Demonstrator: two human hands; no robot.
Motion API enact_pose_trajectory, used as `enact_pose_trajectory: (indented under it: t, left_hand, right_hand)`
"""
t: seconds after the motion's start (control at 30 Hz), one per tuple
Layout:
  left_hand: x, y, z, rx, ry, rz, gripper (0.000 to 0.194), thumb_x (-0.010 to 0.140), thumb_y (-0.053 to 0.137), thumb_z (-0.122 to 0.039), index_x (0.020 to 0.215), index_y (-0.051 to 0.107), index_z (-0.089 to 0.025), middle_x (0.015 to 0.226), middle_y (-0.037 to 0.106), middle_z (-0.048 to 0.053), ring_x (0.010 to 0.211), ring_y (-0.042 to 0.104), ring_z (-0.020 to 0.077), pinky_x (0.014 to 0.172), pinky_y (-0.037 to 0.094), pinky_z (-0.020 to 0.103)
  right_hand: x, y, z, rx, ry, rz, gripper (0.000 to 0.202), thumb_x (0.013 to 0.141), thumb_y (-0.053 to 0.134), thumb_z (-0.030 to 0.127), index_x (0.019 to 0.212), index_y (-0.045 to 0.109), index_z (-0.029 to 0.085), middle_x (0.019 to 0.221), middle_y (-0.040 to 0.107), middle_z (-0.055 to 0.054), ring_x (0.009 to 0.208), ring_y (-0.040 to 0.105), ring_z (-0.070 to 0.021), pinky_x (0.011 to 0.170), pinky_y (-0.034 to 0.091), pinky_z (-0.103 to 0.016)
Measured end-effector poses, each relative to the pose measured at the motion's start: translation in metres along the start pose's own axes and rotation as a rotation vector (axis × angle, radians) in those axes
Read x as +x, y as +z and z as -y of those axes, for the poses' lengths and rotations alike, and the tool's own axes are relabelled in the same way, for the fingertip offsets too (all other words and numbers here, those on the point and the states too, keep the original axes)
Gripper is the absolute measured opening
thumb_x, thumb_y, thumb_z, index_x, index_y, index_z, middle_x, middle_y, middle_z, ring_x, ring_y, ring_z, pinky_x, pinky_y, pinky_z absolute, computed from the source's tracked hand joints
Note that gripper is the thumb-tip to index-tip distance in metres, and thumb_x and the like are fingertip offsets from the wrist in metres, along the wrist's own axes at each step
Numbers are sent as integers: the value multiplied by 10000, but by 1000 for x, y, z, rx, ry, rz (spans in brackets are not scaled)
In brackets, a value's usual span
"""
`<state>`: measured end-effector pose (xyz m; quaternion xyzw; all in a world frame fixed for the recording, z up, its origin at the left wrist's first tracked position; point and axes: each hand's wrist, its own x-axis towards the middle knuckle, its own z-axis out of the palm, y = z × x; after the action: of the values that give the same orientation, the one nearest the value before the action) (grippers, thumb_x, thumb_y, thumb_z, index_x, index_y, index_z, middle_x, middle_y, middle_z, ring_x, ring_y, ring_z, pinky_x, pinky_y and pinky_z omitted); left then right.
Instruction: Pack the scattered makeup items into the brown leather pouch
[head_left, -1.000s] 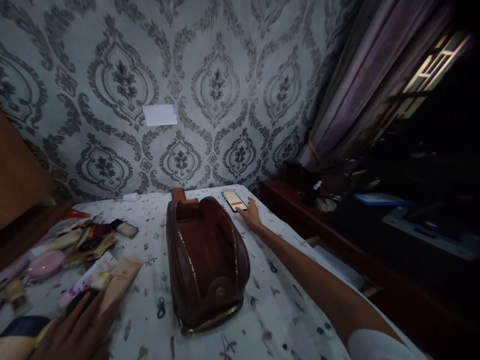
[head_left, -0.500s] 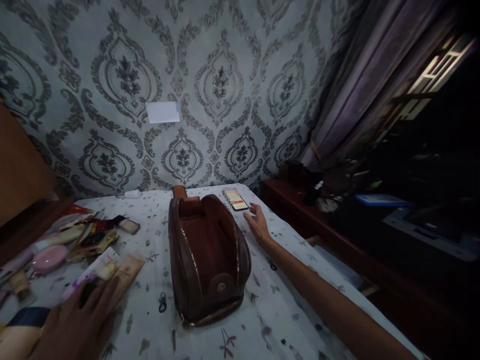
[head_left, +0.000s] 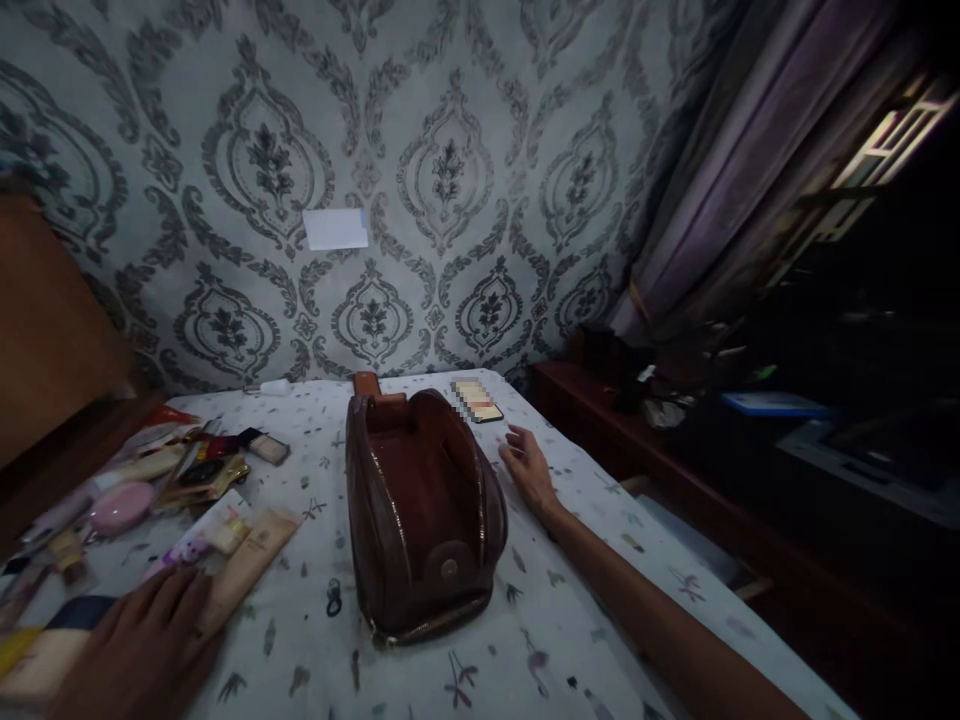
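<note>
Left hand (head_left: pixel 146 640) by cosmetics (head_left: pixel 259 550), open bag (head_left: pixel 424 520) between, phone (head_left: pixel 486 408) beyond right hand (head_left: pixel 531 470)

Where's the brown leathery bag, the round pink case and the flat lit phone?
Brown leathery bag (head_left: pixel 427 505), head view: its inner lining.
Round pink case (head_left: pixel 121 508), head view: its top.
Flat lit phone (head_left: pixel 481 401), head view: its screen.

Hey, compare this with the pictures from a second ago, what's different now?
Your right hand has come off the near edge of the phone, drawing back toward you and slightly right; its fingers are now apart from it. The phone stayed where it lay, the brown bag still stands open, and your left hand remains beside the beige tube.
</note>
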<state>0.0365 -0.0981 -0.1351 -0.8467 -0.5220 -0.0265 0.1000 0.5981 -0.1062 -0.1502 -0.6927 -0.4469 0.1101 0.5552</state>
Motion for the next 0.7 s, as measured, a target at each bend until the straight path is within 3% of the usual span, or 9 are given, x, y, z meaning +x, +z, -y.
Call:
enact_pose_trajectory:
  t: [0.1, 0.2, 0.3, 0.6, 0.7]
  left_hand:
    - [0, -24, -8, -22, 9, 78, 427, 851, 486, -478, 1090, 721, -211, 1218, 689, 148, 1182, 575, 372, 1007, 441, 520]
    - [-2, -57, -27, 18, -26, 109, 330, 859, 511, -389, 1022, 715, -187, 1155, 687, 158, 1144, 581, 362, 973, 452, 505]
    - [-4, -79, -39, 37, -59, 136, 275, 846, 573, -339, 1005, 705, -157, 1192, 658, 175, 1143, 567, 356, 979, 441, 486]
    - [-15, -96, -42, 6, -200, 269, 316, 827, 610, -342, 1054, 705, -143, 1182, 643, 168, 1206, 519, 361, 1033, 385, 489]
    - [-8, -103, -34, -74, -178, 335, 325, 822, 660, -430, 1003, 702, -164, 1187, 648, 154, 1185, 535, 359, 1001, 411, 484]
  right_hand:
    - [1, -1, 1, -7, 10, 3, 647, 762, 594, 616, 1268, 538, 217, 1187, 662, -156, 1084, 640, -318, 961, 504, -536]
    - [0, -1, 5, -21, 45, 11, 705, 729, 594, 640, 1269, 531, 191, 1208, 641, -175, 1076, 637, -324, 971, 500, -543]
    - [-1, 1, 10, -38, 96, 25, 750, 712, 578, 663, 1281, 518, 177, 1259, 611, -199, 1084, 635, -334, 966, 504, -545]
    - [0, 1, 31, -118, 182, 44, 667, 631, 591, 648, 1125, 551, 202, 1254, 632, -247, 1120, 642, -408, 976, 502, -564]
    - [2, 2, 29, -220, 104, 20, 563, 647, 562, 620, 1057, 568, 234, 1153, 690, -209, 1023, 692, -387, 892, 557, -540]
